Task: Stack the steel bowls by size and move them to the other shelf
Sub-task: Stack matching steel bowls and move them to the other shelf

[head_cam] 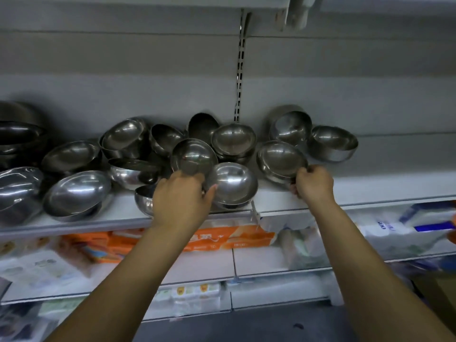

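You're facing a pale grey back panel [123,70], slotted upright [240,77] running up toward 12 o'clock. Orange packs [222,239] sit on a lower shelf [209,265] near 6 o'clock, white packs [385,230] at 4, dark floor [246,327] below.

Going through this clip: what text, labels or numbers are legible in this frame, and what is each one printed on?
"500" (sideways, probable reading): on the white wrapped pack, shelf below the bowls, right side.
White characters and small print on the orange pack: too blurred to read.
Printing on the lower packs: too small and blurred to read.
Steel bowls: no lettering visible.
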